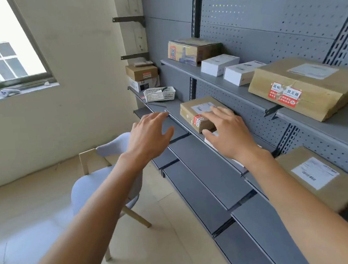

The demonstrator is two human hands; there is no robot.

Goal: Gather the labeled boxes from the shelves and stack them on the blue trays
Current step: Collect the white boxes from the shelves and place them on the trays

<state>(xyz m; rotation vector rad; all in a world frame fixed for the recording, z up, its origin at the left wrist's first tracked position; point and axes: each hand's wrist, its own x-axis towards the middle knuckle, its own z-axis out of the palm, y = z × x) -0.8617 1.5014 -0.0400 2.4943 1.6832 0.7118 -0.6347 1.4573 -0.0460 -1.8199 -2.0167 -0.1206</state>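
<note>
A small brown labeled box (196, 111) lies on the middle grey shelf (177, 114). My right hand (227, 131) is spread flat, fingers straight, over the near end of that box, holding nothing. My left hand (147, 134) hovers open just left of the shelf edge, apart from the box. On the upper shelf (239, 91) lie a large brown parcel with red stickers (305, 89), two white boxes (218, 64) (240, 73) and a printed carton (190, 50). Another labeled brown box (320, 178) sits lower right. No blue tray is in view.
At the far end stand stacked small boxes (142, 76) and a white mesh basket (159, 94). A light blue chair with wooden legs (109, 180) stands on the floor under my left arm. Dark lower shelves (205, 182) jut out below. A window is at left.
</note>
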